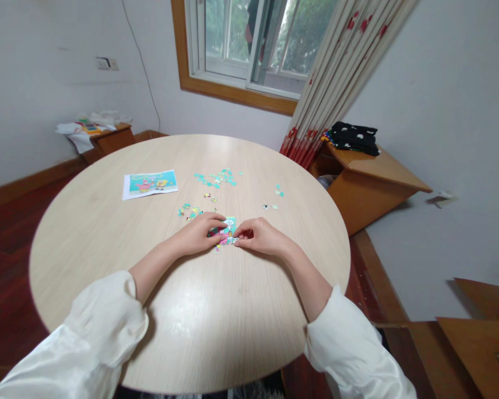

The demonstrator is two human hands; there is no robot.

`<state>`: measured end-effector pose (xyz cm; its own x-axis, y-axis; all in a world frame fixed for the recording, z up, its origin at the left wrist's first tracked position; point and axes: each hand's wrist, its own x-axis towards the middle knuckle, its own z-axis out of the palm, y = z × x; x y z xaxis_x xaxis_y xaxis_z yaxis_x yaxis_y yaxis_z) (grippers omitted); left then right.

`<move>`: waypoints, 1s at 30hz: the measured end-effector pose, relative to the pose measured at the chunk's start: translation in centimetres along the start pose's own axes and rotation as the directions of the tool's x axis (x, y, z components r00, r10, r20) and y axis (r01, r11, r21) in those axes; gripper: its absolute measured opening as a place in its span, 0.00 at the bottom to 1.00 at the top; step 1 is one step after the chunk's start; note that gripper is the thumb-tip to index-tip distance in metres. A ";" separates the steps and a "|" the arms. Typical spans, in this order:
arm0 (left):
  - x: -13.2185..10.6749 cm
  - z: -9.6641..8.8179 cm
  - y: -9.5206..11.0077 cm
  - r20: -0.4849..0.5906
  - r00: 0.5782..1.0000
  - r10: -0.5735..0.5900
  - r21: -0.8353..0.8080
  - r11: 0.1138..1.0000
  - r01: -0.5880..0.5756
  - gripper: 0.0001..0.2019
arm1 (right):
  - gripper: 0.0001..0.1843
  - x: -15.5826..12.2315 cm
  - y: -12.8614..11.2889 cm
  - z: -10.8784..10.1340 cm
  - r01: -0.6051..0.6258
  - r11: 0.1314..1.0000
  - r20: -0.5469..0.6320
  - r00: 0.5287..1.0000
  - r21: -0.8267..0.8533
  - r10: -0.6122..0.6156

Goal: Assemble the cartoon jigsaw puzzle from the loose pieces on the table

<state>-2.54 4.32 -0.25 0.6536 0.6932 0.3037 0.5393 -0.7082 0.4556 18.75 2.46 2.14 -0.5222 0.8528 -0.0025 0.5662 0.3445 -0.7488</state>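
A partly joined jigsaw puzzle [230, 224] in teal and pink lies flat on the table in front of me. My left hand [199, 234] rests over its left side, fingers stretched out and holding it down. At the right edge, my right hand [261, 235] pinches a small puzzle piece with thumb and forefinger; the fingertips mostly hide it. One loose piece [217, 250] lies just below the joined part. More loose pieces [185, 209] are scattered beyond my left hand.
A round wooden table [199, 321] fills the middle. On it are a printed reference picture [150, 184], a spread of teal pieces [216, 178], and a few pieces [279, 191] at right. Beyond stand a wooden stool with dark cloth [354, 138], a curtain and a window.
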 end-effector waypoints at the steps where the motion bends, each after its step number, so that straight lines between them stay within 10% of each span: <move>1: 0.0 0.0 0.0 -0.002 1.000 0.002 -0.002 1.000 -0.002 0.13 | 0.05 -0.1 0.0 -0.1 0.011 1.000 0.007 1.000 -0.014 -0.011; 30: 0.1 0.3 0.5 0.076 0.997 0.014 0.157 0.987 -0.026 0.13 | 0.09 -0.5 -1.1 0.0 0.098 0.992 0.015 0.995 -0.077 -0.097</move>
<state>-2.04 4.02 -0.23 0.6995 0.6712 0.2453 0.5990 -0.7379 0.3109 18.39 1.65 3.03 -0.5840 0.8095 0.0605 0.5595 0.4554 -0.6925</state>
